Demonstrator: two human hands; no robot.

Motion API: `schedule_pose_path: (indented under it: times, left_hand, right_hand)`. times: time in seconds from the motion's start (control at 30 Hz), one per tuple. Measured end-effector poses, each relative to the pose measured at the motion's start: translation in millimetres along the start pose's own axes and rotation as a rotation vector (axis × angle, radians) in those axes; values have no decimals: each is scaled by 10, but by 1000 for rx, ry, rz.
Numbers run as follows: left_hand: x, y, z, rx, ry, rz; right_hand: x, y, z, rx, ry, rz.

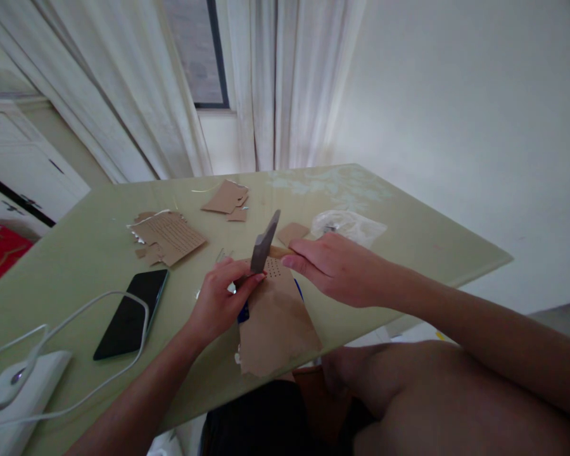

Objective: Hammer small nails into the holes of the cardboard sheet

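Note:
My right hand (337,263) is closed round the wooden handle of a hammer (265,245). The hammer's grey metal head stands over the fingertips of my left hand (221,294). Those fingers are pinched together at the left edge of a brown cardboard piece (278,329); what they hold is too small and partly hidden to name. Rows of small dark holes show in the cardboard's upper part, beside the hammer head. Under the cardboard, bits of something blue (243,313) stick out on both sides.
Torn cardboard pieces (171,237) and more scraps (225,197) lie further back on the table (389,202). A clear plastic bag (356,227) is behind my right hand. At left are a phone (133,313), a white cable (88,313) and a power strip (40,392).

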State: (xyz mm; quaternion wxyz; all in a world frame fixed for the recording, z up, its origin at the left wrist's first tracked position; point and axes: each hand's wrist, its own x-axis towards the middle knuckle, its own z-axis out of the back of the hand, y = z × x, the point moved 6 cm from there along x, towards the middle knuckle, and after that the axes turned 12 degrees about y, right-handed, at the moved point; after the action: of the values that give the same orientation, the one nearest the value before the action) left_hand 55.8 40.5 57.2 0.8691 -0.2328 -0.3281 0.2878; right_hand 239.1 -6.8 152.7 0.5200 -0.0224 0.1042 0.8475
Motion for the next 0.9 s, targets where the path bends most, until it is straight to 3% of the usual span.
schedule_pose_path:
  times: [0.1,0.27,0.43,0.6,0.73,0.9]
  left_hand:
    - [15,-24,-9,2,33,-7]
    - [-15,11,2,-7,-19,-24]
    - [-23,29,-34,-29,48,-32]
    - [-45,71,-30,-85,23,27]
    - [-77,78,-38,-108,74,73]
    - [-91,64,-33,-80,113,89]
  right_hand:
    - [13,-5,-53,-37,23,11]
    - [20,-17,-7,50,-79,28]
    - [54,-20,-130,-5,36,26]
    - [11,-36,-6,82,-99,26]
    - [-13,-66,51,133,-130,-2]
    - [70,-64,-177,4,43,8]
